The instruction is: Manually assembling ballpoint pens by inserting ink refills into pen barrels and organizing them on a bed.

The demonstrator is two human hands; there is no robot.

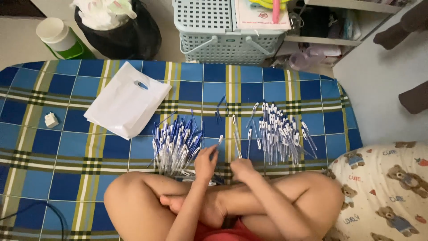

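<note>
Left hand (206, 161): grasping one pen (218, 142) upright. Right hand (240, 167): clenched, contents unclear. Pen heaps (176, 145) flank; keep grip near tip, piles separate.

A home bedroom — plaid blue bedsheet (276, 80), teddy-bear pillow (383, 187), laundry-style plastic basket (223, 31) beside it.

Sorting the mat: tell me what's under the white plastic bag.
Under the white plastic bag only the blue plaid mat shows around its edges. Anything beneath the bag is covered.
</note>
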